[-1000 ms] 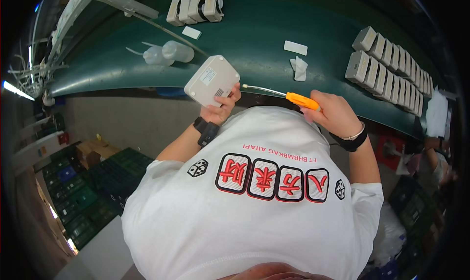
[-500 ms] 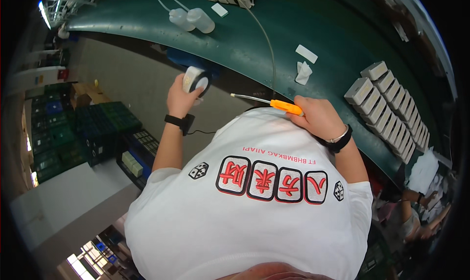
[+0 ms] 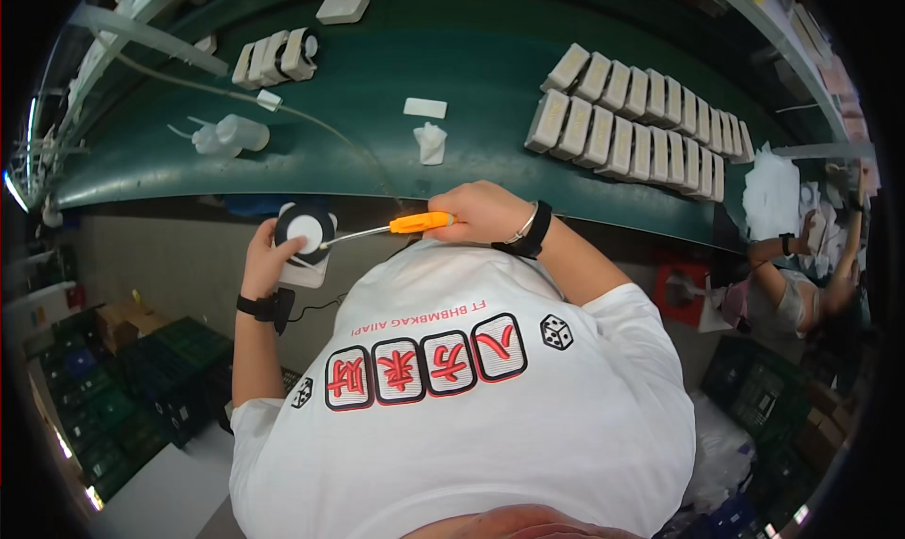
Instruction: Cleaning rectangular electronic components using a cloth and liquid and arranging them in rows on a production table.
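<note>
My left hand (image 3: 265,265) grips a white device with a black ring and a white disc (image 3: 304,232) on its face. The thumb lies over the disc's lower edge. In my right hand (image 3: 485,211) is an orange air blow gun (image 3: 419,222), fingers wrapped round its handle. Its thin metal nozzle (image 3: 363,233) points left, and the tip is at the edge of the black ring; whether it touches, I cannot tell. Both hands are in front of my body, near the front edge of the green bench (image 3: 368,185).
Two rows of white devices (image 3: 622,143) stand on the bench at right, with a smaller group (image 3: 275,58) far left. Squeeze bottles (image 3: 231,136), a crumpled tissue (image 3: 430,144) and a white plate (image 3: 425,107) lie between. A hose (image 3: 320,122) crosses the bench. Another person (image 3: 801,275) works at right.
The view has turned toward the right. The device's round face is now turned up toward me, and the blow gun's nozzle has come close to it from the right.
</note>
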Action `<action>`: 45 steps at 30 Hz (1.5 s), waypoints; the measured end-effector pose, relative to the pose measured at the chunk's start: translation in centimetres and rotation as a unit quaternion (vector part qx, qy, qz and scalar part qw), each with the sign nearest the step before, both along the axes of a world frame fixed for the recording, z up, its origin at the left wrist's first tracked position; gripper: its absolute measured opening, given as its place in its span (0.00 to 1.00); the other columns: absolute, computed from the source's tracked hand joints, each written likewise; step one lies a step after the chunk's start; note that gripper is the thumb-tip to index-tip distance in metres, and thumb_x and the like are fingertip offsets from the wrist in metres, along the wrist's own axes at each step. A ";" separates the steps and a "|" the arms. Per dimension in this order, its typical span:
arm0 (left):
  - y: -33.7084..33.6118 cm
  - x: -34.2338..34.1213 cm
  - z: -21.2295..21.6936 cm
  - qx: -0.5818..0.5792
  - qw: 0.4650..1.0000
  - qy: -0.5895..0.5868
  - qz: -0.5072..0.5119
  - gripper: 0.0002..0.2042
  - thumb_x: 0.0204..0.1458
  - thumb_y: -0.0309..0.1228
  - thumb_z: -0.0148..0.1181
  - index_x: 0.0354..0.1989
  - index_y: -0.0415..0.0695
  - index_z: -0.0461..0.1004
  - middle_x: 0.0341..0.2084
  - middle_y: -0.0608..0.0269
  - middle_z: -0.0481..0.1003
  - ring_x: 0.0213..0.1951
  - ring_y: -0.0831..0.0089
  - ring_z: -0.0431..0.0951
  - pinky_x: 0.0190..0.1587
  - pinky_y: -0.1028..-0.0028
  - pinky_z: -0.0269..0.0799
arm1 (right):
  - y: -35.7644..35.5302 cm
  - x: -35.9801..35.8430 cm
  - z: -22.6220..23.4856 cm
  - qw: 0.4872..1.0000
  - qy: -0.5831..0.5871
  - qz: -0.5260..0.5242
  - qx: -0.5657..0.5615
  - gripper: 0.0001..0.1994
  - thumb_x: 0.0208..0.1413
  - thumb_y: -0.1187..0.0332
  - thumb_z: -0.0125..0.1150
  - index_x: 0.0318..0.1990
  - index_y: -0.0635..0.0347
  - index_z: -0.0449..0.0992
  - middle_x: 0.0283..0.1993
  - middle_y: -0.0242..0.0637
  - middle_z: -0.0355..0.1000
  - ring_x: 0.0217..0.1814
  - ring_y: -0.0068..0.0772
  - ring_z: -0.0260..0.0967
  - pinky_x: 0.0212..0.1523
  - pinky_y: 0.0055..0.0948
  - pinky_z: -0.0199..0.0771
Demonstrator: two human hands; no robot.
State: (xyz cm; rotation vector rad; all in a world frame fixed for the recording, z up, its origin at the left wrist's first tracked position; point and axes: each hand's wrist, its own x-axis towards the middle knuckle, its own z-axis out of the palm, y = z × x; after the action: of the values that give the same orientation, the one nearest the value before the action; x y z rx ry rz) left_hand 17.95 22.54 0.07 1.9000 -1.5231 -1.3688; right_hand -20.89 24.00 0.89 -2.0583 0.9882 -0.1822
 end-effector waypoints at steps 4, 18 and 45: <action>-3.4 -8.4 0.9 0.017 0.956 0.261 0.132 0.23 0.51 0.32 0.63 0.54 0.35 0.68 0.47 0.58 0.75 0.49 0.70 0.74 0.53 0.71 0.68 | 3.0 -4.3 -2.1 0.972 -0.201 -0.118 -0.009 0.11 0.52 0.63 0.66 0.36 0.60 0.76 0.37 0.40 0.76 0.35 0.41 0.74 0.38 0.30 0.73; -25.3 -43.5 -9.5 -0.149 0.948 -0.152 -0.237 0.38 0.45 0.56 0.64 0.51 0.34 0.62 0.47 0.40 0.75 0.50 0.48 0.76 0.50 0.61 0.73 | 12.1 -6.1 -4.6 0.837 -0.277 -0.472 0.009 0.15 0.47 0.73 0.69 0.42 0.66 0.75 0.46 0.41 0.74 0.44 0.34 0.73 0.46 0.26 0.70; -51.7 -30.9 -21.8 0.121 0.800 0.306 0.502 0.26 0.49 0.48 0.66 0.48 0.39 0.74 0.38 0.50 0.79 0.32 0.54 0.78 0.38 0.55 0.73 | 3.1 -2.1 -5.6 0.785 -0.157 -0.592 0.092 0.14 0.47 0.77 0.67 0.42 0.67 0.73 0.43 0.39 0.73 0.41 0.31 0.71 0.44 0.25 0.69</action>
State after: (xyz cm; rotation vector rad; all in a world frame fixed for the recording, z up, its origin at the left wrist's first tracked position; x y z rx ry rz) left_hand -12.93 -29.13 -21.73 1.6686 0.0435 -1.3986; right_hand -22.99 27.06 -4.70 -0.9037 1.8443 -0.9867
